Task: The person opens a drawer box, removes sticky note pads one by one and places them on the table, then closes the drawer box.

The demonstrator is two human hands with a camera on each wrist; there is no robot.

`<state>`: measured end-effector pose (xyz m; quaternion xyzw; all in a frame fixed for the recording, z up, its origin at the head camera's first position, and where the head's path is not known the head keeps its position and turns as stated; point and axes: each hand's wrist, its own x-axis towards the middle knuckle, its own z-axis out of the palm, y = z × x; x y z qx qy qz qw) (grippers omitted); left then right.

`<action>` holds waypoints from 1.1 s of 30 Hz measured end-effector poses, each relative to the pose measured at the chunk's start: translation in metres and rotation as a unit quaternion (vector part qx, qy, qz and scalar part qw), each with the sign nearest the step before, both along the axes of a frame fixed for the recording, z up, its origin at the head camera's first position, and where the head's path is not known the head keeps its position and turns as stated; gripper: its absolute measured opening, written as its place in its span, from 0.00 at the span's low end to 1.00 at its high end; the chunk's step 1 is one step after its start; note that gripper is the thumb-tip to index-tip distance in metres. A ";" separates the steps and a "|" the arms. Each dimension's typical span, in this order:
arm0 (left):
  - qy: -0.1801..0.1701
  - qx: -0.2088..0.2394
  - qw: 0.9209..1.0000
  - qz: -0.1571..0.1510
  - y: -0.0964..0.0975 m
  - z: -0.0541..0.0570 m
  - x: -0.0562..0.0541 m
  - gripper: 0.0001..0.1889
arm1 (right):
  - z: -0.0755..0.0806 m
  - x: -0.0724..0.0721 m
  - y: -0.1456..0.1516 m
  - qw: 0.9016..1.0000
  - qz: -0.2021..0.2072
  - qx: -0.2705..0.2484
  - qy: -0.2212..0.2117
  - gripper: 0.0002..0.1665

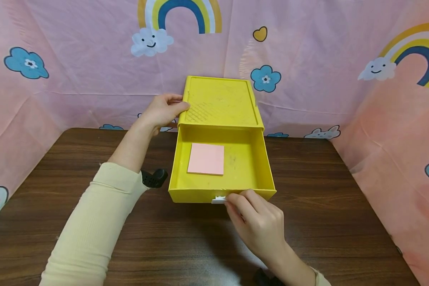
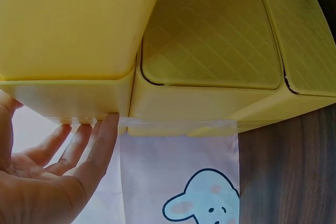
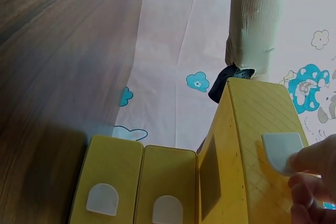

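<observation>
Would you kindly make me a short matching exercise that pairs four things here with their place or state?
Things:
1. Left hand
2. Right hand
3. Pink pad
4. Lower two drawers

Place or state:
A. Inside the open top drawer
B. Closed
C. Pinching the white handle
D. Touching the cabinet

Pairs: 1-D, 2-C, 3-A, 4-B

A dark brown, wood-grained bench (image 1: 325, 198) is backed by pink cloth (image 1: 314, 51) printed with rainbows (image 1: 162, 20), smiling clouds (image 1: 151, 41) and blue flowers (image 1: 266, 78).
</observation>
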<state>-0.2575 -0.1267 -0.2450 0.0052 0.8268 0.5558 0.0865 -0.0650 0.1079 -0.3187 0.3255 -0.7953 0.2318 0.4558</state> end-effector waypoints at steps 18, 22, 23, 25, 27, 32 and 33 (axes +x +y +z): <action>-0.006 0.002 1.000 0.006 0.000 -0.001 -0.002 0.32 | 0.005 0.011 -0.005 0.999 0.005 0.001 0.036 0.12; -0.008 0.002 1.000 0.006 -0.001 -0.001 -0.001 0.32 | 0.004 0.012 -0.004 0.999 0.007 0.005 0.047 0.11; -0.008 0.002 1.000 0.006 -0.001 -0.001 -0.001 0.32 | 0.004 0.012 -0.004 0.999 0.008 0.006 0.052 0.11; -0.010 0.003 1.000 0.005 -0.001 0.000 -0.001 0.32 | 0.003 0.012 -0.004 0.998 0.008 0.006 0.057 0.11; -0.011 0.002 1.000 0.005 -0.001 0.000 0.000 0.32 | 0.002 0.012 -0.003 0.998 0.009 0.007 0.062 0.11; -0.012 0.000 1.000 0.007 0.000 0.001 0.000 0.32 | 0.001 0.013 -0.003 0.998 0.012 0.009 0.065 0.11; -0.011 0.001 1.000 0.007 0.000 0.001 0.000 0.32 | 0.001 0.014 -0.003 0.998 0.012 0.010 0.065 0.11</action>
